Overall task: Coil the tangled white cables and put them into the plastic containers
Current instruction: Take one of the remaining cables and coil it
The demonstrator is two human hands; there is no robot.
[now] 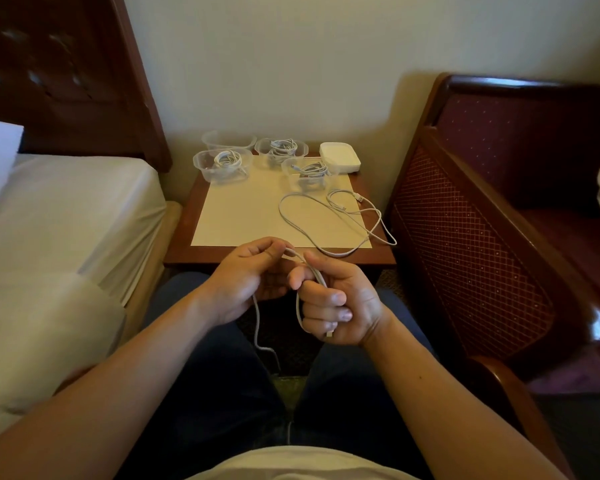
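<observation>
Over my lap, my left hand [248, 277] pinches a white cable [298, 308] near its top, and my right hand [338, 301] grips a loop of the same cable in curled fingers. A free end hangs down between my knees. Another white cable [329, 225] lies loose on the small wooden table [187, 251]. At the table's back stand several clear plastic containers: three hold coiled cables [224, 164] [281, 150] [309, 173], and one container [227, 140] at the back left looks empty.
A cream sheet [250, 216] covers the table top. A white lidded box [340, 156] sits at the back right corner. A bed [59, 220] flanks the table on the left, a dark red armchair [499, 220] on the right.
</observation>
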